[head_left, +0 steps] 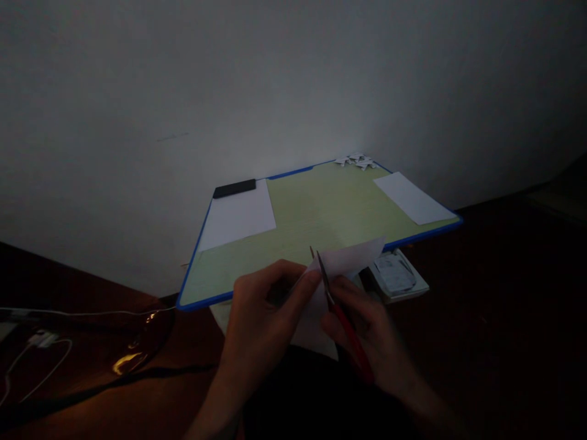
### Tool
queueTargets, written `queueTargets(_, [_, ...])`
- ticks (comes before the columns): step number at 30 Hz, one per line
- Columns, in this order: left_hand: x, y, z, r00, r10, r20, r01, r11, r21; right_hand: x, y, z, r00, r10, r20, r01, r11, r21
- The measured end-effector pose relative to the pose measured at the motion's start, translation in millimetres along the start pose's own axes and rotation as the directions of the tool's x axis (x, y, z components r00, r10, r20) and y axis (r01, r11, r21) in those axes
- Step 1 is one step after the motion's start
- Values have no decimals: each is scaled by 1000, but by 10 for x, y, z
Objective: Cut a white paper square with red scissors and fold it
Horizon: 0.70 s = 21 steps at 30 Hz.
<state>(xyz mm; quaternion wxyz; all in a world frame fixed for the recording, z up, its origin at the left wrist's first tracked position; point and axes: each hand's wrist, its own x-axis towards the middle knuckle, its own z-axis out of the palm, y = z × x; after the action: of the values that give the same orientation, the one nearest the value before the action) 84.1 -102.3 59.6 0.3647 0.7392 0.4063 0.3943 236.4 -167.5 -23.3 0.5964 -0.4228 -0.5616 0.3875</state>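
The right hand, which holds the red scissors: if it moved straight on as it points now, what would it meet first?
Most likely the right hand would first meet the white sheet held by the left hand, near that hand's thumb, though depth is hard to judge here.

Hands [263, 311] [373, 327] before tabletop [316, 208], phone [235, 188] on left sheet [238, 219], cutouts [356, 160] behind right sheet [415, 198]

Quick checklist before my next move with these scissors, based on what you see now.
1. Paper gripped: ok, pinched by the left hand.
2. Scissors held: ok, in the right hand.
3. Left thumb well clear of the blades: not ok, very close.
4. Cut-out shapes away from blades: ok, at the table's far right corner.
5. Guide line on paper: cannot tell, too dark.
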Motion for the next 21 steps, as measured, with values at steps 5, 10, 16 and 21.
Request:
queueTargets(5, [5, -6, 6, 1000, -2, -3, 2, 1000, 9, 5, -17, -5, 1000, 18, 2, -18, 1000, 10])
queueTargets(10, [4, -1, 4, 1000, -14, -4, 15, 1000, 22, 7, -34, -3, 999, 35, 11, -35, 999, 27])
queueTargets(16, [1, -12, 2, 1000, -23, -2, 23, 1000, -10, 2, -6, 21, 1000, 21, -8, -21, 999, 26])
queueTargets(21, [3, -7, -1, 999, -46, 21, 46, 999, -4, 6, -3, 41, 1000, 9, -15, -8, 1000, 24])
